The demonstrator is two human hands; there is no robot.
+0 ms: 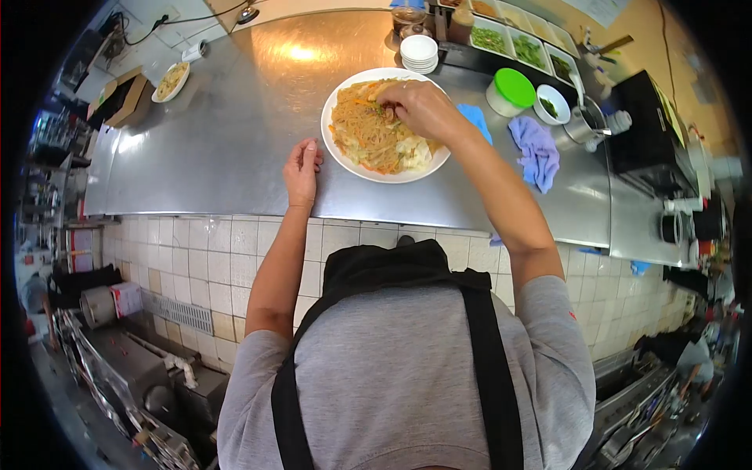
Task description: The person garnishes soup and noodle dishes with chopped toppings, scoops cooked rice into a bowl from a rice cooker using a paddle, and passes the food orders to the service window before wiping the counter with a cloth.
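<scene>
A large white plate (330, 149) on the steel counter holds a heap of thin fried noodles (356, 117) with orange shreds and pale pieces like egg or cabbage (415, 149). My right hand (421, 108) is over the far right part of the noodles, fingertips pinched together and pointing down at them. Bits of green show by those fingertips; whatever they pinch is hidden. Beside the plate's left rim, my left hand (301, 171) rests near the counter's front edge, its fingers loosely curled together with nothing visible in them.
Small white dishes (419, 52) are stacked behind the plate. Rightward stand a green-lidded tub (512, 91), a bowl of greens (551, 104), a purple cloth (534, 150) and a metal pot (586, 124). Trays of chopped greens (526, 48) line the back. Far left are a dish (171, 82) and box (125, 98).
</scene>
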